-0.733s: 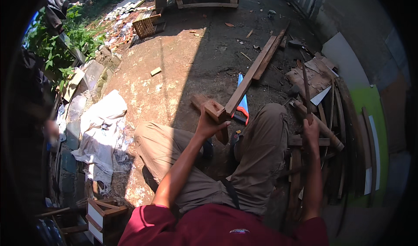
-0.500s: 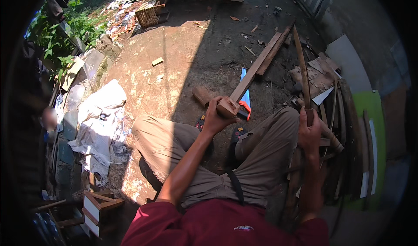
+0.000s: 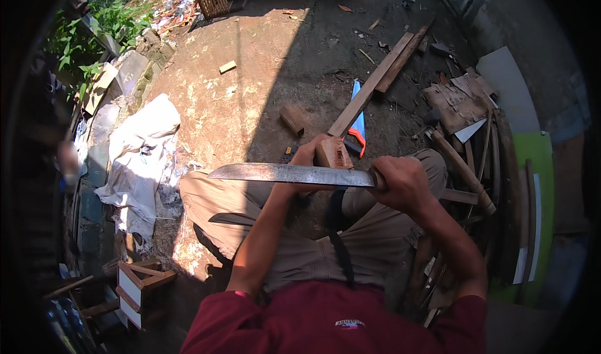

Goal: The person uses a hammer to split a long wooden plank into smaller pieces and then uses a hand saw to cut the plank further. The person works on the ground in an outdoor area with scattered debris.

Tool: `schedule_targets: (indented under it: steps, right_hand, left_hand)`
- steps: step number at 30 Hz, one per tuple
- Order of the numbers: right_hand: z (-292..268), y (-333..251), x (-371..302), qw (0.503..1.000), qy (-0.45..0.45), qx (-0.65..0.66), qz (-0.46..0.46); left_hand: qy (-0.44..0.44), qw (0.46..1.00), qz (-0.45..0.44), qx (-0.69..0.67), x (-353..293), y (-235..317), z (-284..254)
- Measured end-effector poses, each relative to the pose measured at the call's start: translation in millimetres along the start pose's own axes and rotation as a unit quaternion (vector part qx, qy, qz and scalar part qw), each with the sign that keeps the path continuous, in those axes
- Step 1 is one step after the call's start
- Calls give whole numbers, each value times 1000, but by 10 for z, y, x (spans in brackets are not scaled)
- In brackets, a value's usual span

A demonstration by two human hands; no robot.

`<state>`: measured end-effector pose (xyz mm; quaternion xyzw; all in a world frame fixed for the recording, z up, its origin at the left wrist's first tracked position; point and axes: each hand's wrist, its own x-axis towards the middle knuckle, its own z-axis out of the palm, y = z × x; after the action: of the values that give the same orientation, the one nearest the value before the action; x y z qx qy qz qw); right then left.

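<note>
A machete (image 3: 291, 174) lies crosswise in front of me, its long blade pointing left. My right hand (image 3: 402, 182) is wrapped round its handle, over my right knee. Just beyond the blade, my left hand (image 3: 303, 155) grips a wooden block (image 3: 335, 153) with a rough, chipped face. The blade hides part of that hand and wrist. Behind the block a long wooden plank (image 3: 370, 86) stretches away along the ground; I cannot tell whether the two touch. A handsaw (image 3: 357, 121) with a blue blade and red-orange handle lies beside the plank.
A short wood offcut (image 3: 292, 119) lies beyond my left hand. Scrap boards and a round pole (image 3: 463, 171) are piled on the right. A white cloth (image 3: 147, 156) is spread at the left, with a small wooden frame (image 3: 130, 294) nearer me. A slatted crate (image 3: 216, 0) stands far off.
My right hand has swung the machete from upright at my right to lying crosswise before me. My left hand still holds the block, now turned slightly and nearer the blade.
</note>
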<state>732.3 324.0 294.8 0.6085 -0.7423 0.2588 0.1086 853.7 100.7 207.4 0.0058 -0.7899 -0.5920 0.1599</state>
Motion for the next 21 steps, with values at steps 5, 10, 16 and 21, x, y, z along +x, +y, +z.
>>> schedule_targets:
  steps: [5, 10, 16, 21]
  right_hand:
    - [-15, -38, 77, 997, -44, -24, -57]
    - [81, 287, 82, 991, -63, -38, -113]
    - [-374, 1454, 313, 925, -95, -215, 297]
    - [-578, 1656, 72, 935, 59, -53, 347]
  left_hand:
    - [-8, 998, -41, -38, -129, 149, -11]
    - [-19, 996, -70, -52, -156, 304, -103]
    - [-31, 996, 10, -86, -506, 434, -204]
    - [184, 964, -47, -186, -376, 9, -253]
